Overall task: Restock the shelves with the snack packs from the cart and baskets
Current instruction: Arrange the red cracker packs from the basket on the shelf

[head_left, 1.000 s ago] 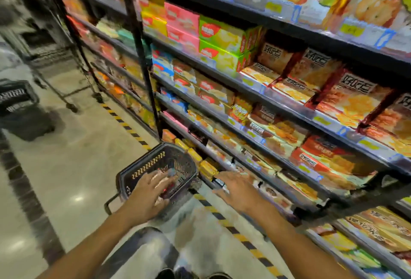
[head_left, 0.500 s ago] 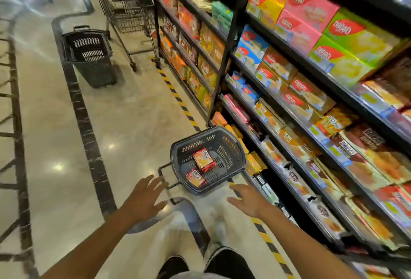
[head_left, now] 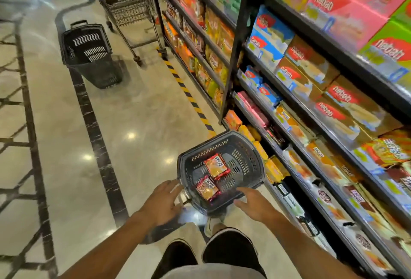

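At lower centre a grey basket (head_left: 222, 167) sits on the floor just beside the shelves (head_left: 311, 105) filling the right of the frame, with two snack packs (head_left: 211, 178) inside. The left hand (head_left: 163, 203) and right hand (head_left: 253, 204) reach to its near rim, fingers relaxed. At upper left stand a black basket (head_left: 89, 53) and a wire cart (head_left: 126, 0).

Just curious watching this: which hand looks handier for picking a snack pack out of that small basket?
Probably the right hand: it hangs over the basket's near rim, beside the nearer snack pack; the left hand is outside it.
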`<state>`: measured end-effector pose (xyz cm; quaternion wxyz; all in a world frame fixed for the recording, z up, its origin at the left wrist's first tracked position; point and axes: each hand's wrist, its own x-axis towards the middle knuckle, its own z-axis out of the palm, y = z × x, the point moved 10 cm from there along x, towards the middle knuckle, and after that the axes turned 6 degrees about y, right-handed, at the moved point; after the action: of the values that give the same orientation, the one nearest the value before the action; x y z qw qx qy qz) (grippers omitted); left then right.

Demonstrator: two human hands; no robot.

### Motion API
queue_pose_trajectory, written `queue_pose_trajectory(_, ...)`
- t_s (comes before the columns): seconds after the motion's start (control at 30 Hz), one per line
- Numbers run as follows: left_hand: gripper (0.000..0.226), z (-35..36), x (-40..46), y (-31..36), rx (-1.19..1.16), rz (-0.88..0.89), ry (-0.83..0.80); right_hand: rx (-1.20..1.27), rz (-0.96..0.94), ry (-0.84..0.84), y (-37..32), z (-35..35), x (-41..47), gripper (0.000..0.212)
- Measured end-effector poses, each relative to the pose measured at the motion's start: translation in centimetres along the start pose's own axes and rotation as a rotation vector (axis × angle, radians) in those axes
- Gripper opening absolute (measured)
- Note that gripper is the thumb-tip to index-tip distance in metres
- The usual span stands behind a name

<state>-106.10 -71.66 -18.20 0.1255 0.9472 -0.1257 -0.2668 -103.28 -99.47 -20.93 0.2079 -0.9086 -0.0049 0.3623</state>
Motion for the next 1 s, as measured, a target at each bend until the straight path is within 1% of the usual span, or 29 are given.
queue_pose_trajectory(0.03,0.069,0.5,1.8,-0.3,-0.016,-0.013,-0.029,0.021,0.001,-0.007,0.2,-0.3,1.2,0.057)
queue_pose_trajectory(0.1,0.064,2.5,5.2,-1.1,-0.025,-0.052,-0.118,0.061,-0.008,-0.037,1.2,0.2,4.0,0.058)
queue_pose_trajectory(0.17,0.059,4.4,8.7,-1.4,-0.049,-0.05,-0.139,0.062,0.013,-0.102,2.6,1.3,6.9,0.069)
queue_pose_trajectory(0.23,0.059,6.4,11.8,-1.9,-0.077,-0.027,-0.146,0.077,0.036,-0.12,4.1,2.9,9.8,0.08)
queue_pose_trajectory(0.3,0.058,8.8,15.0,-2.4,-0.083,-0.013,-0.166,0.116,0.087,-0.097,5.7,4.7,12.8,0.092)
queue_pose_trajectory(0.33,0.057,10.3,16.6,-2.6,-0.071,0.0,-0.182,0.136,0.116,-0.089,6.6,5.9,14.3,0.088)
queue_pose_trajectory(0.4,0.055,13.2,19.7,-3.3,-0.041,0.006,-0.2,0.126,0.14,-0.08,8.2,8.8,17.4,0.065)
queue_pose_trajectory(0.43,0.055,14.8,21.2,-3.6,-0.04,0.019,-0.205,0.118,0.142,-0.078,9.1,10.4,18.8,0.061)
queue_pose_trajectory(0.57,0.058,22.9,26.2,-6.7,-0.064,-0.002,-0.225,0.059,0.167,-0.144,11.9,17.0,24.4,0.064)
queue_pose_trajectory(0.67,0.063,28.2,29.8,-8.0,-0.031,-0.008,-0.299,0.029,0.15,-0.164,13.2,21.4,29.0,0.066)
queue_pose_trajectory(0.8,0.066,34.3,34.1,-9.7,0.057,0.036,-0.382,0.056,0.199,-0.227,15.1,26.6,34.9,0.067)
queue_pose_trajectory(0.87,0.067,37.1,35.9,-10.9,0.057,0.036,-0.431,0.038,0.218,-0.268,16.1,29.3,37.9,0.069)
queue_pose_trajectory(1.0,0.065,41.0,38.9,-13.1,0.026,-0.025,-0.475,-0.004,0.253,-0.345,17.4,35.0,43.4,0.076)
